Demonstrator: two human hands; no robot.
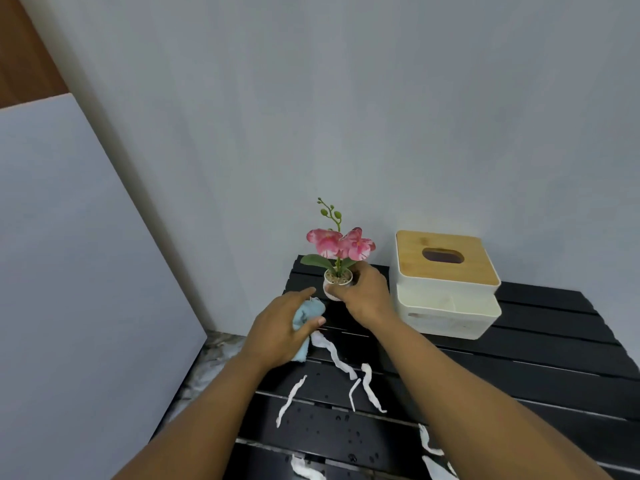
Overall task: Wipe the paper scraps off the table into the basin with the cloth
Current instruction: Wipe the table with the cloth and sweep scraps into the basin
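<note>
Black slatted table (519,375) carries the work, and the white tissue box with a bamboo lid (446,282) at its far edge serves as the landmark for all positions. Just left of the box, the right hand (363,292) grasps the small white pot of the pink artificial orchid (337,258); whether the pot is lifted clear or resting on the slats cannot be told. Further left of the box, the left hand (280,327) clenches the bunched light-blue cloth (304,323) against the table. White torn paper scraps (337,358) lie in front of the box, trailing toward the near edge, the nearest one touching the cloth. The basin is not in view. For the step in hand, judged from this layout: keep the pot raised and upright, press the cloth flat, and draw it in one stroke across the slats so scraps do not lodge in the gaps between them. No brand, label or legible writing shows anywhere.
</note>
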